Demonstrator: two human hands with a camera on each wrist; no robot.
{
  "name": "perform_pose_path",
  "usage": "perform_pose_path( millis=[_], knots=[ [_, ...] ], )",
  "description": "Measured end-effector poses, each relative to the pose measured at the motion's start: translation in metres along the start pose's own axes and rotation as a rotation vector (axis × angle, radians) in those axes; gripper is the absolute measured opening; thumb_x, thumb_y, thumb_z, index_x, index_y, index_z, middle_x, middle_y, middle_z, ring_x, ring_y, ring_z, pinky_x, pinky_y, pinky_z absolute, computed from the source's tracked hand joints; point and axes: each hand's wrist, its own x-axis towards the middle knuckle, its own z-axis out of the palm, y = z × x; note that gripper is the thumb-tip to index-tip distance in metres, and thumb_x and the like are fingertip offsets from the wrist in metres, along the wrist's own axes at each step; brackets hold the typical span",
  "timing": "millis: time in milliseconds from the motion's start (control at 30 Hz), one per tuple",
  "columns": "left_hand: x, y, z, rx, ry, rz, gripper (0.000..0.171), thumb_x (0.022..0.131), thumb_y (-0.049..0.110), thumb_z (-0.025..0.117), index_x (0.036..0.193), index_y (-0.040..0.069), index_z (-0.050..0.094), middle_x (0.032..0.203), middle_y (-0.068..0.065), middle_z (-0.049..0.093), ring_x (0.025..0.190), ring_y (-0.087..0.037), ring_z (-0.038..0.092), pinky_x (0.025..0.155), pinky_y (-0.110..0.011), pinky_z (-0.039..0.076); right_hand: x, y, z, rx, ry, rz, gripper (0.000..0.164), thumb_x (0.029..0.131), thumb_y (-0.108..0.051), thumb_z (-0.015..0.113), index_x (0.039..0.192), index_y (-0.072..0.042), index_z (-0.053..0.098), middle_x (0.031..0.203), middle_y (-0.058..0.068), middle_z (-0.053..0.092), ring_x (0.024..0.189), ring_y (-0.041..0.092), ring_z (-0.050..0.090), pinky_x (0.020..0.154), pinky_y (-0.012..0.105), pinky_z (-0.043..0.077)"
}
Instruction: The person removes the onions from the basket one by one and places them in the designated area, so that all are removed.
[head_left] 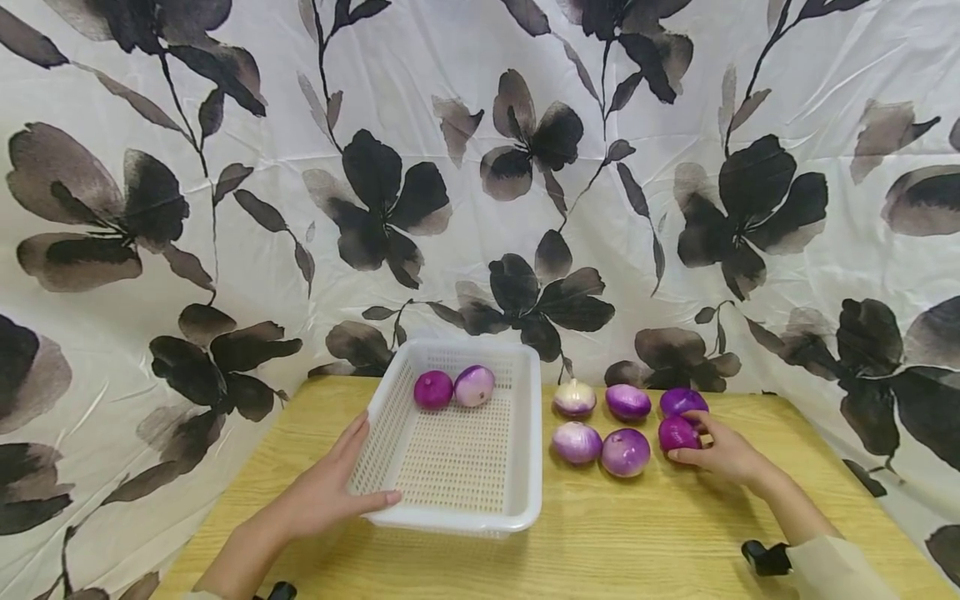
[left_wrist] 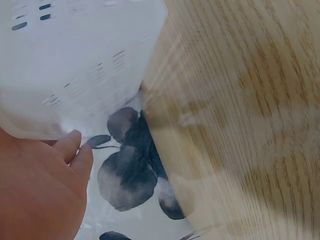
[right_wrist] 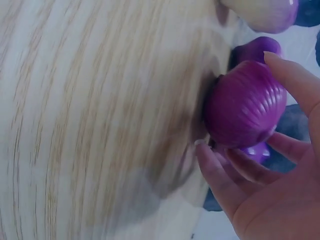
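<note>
A white perforated plastic basket [head_left: 528, 467] stands left of centre on the table. Inside it, toward the back, lie a dark red onion [head_left: 433, 390] and a paler purple onion [head_left: 474, 386]. My left hand [head_left: 326, 487] holds the basket's near left corner, thumb over the rim and fingers along the outer side. To the right, my right hand [head_left: 723, 450] has its thumb and fingers around a dark red onion [right_wrist: 246, 105] at the front right of a group. Directly behind that onion is a purple onion [head_left: 681, 402].
Also in the group are a whitish onion [head_left: 574, 400], a purple onion [head_left: 628, 402], a pale onion [head_left: 577, 442] and a purple-white onion [head_left: 626, 452], just right of the basket. A flower-printed cloth [head_left: 465, 208] hangs behind the wooden table [head_left: 600, 542].
</note>
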Motion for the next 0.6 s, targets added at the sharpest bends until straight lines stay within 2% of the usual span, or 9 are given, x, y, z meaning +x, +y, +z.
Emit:
perform_pose_path(
  millis=[233,333,467,600],
  knots=[
    [0.001,0.001,-0.002,0.002,-0.008,-0.002,0.124,0.082,0.071,0.071,0.164,0.001,0.010,0.172,-0.016,0.003,0.149,-0.049,0.026,0.114,-0.068,0.033,-0.004,-0.007,-0.011,-0.011,0.018,-0.066,0.077,0.090,-0.025,0.080,0.141,0.016,0.041,0.122,0.032,0.058,0.109,0.047,0.061,0.084,0.049,0.058],
    [0.000,0.001,-0.002,0.008,-0.010,-0.003,0.124,0.082,0.072,0.070,0.163,-0.001,0.011,0.172,-0.016,0.004,0.149,-0.049,0.026,0.114,-0.067,0.033,-0.005,-0.011,-0.013,-0.010,0.037,-0.103,0.074,0.089,-0.024,0.080,0.139,0.018,0.043,0.122,0.032,0.059,0.109,0.048,0.061,0.089,0.055,0.057],
    [0.000,0.002,-0.002,0.014,-0.008,-0.004,0.124,0.082,0.072,0.070,0.163,-0.001,0.011,0.172,-0.017,0.004,0.149,-0.049,0.026,0.114,-0.067,0.033,-0.004,-0.023,-0.014,-0.057,0.066,-0.141,0.076,0.089,-0.027,0.080,0.140,0.017,0.044,0.131,0.039,0.054,0.116,0.055,0.055,0.094,0.066,0.050],
    [0.000,0.001,0.000,0.008,-0.013,-0.008,0.125,0.082,0.072,0.070,0.163,0.000,0.010,0.172,-0.016,0.004,0.148,-0.049,0.027,0.114,-0.067,0.033,-0.002,-0.047,-0.014,-0.075,0.058,-0.175,0.075,0.089,-0.029,0.080,0.142,0.012,0.045,0.133,0.037,0.055,0.117,0.053,0.057,0.093,0.065,0.052]
  ],
)
